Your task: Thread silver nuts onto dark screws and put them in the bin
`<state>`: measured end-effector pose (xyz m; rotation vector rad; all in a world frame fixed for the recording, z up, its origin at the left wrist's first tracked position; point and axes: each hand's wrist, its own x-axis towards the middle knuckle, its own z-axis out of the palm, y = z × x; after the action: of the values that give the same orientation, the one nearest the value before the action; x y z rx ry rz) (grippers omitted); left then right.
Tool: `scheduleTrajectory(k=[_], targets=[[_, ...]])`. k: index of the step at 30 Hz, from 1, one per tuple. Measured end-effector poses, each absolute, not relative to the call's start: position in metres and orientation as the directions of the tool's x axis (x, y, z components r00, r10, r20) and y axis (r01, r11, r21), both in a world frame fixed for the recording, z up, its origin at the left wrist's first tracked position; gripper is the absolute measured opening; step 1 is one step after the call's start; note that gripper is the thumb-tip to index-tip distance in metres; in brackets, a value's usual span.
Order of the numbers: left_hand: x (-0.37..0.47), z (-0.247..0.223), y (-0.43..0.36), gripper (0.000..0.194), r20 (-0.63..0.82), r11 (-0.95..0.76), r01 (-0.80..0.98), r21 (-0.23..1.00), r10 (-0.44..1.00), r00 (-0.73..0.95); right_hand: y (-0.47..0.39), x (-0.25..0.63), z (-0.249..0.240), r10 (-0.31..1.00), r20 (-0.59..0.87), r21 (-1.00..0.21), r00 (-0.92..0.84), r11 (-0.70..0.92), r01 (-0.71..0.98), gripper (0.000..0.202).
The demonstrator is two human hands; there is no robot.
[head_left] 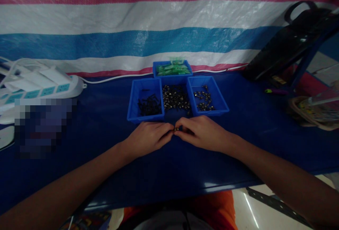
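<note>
My left hand [149,137] and my right hand [203,133] meet fingertip to fingertip over the blue table, just in front of the bins. Between the pinched fingertips of both is a small brass-coloured metal piece [176,129], mostly hidden. Beyond my left hand, a blue bin [131,101] holds dark, thin parts. Another blue bin [221,99] past my right hand has small shiny metal parts in it. A heap of similar metal parts [176,97] lies between these two bins. Behind them stands a blue bin [172,76] of green plastic packets [173,68].
A white power strip [55,89] with plugs and cables is at the left. At the right, a black bottle [280,46] leans near a purple pen [278,91] and a basket [299,111]. A striped sheet [119,18] hangs behind the table [164,173].
</note>
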<state>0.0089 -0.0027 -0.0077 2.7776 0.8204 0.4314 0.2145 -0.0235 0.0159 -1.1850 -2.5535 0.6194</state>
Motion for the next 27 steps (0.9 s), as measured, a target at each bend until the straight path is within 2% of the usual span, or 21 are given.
scheduleTrajectory(k=[9, 14, 18, 22, 27], targets=[[0.0081, -0.0059, -0.0034, 0.021, 0.209, -0.820, 0.518, 0.243, 0.566, 0.798, -0.0210, 0.2169, 0.0169, 0.774, 0.024, -0.521, -0.633, 0.550, 0.653, 0.010], [0.0079, -0.0062, -0.0055, 0.017, 0.268, -0.901, 0.420, 0.109, 0.433, 0.860, -0.0214, 0.2139, 0.0132, 0.748, -0.007, -0.534, -0.663, 0.558, 0.635, 0.005], [0.0068, -0.0056, -0.0067, 0.016, 0.296, -0.926, 0.369, 0.076, 0.374, 0.879, -0.0215, 0.2139, 0.0122, 0.718, -0.007, -0.520, -0.696, 0.592, 0.616, 0.007], [0.0072, -0.0045, -0.0067, 0.016, 0.320, -0.906, 0.405, 0.124, 0.423, 0.848, -0.0216, 0.2144, 0.0126, 0.734, -0.002, -0.522, -0.679, 0.578, 0.627, 0.009], [0.0082, -0.0057, -0.0047, 0.017, 0.266, -0.833, 0.479, 0.278, 0.545, 0.795, -0.0205, 0.2151, 0.0133, 0.786, 0.006, -0.520, -0.619, 0.531, 0.669, 0.011]])
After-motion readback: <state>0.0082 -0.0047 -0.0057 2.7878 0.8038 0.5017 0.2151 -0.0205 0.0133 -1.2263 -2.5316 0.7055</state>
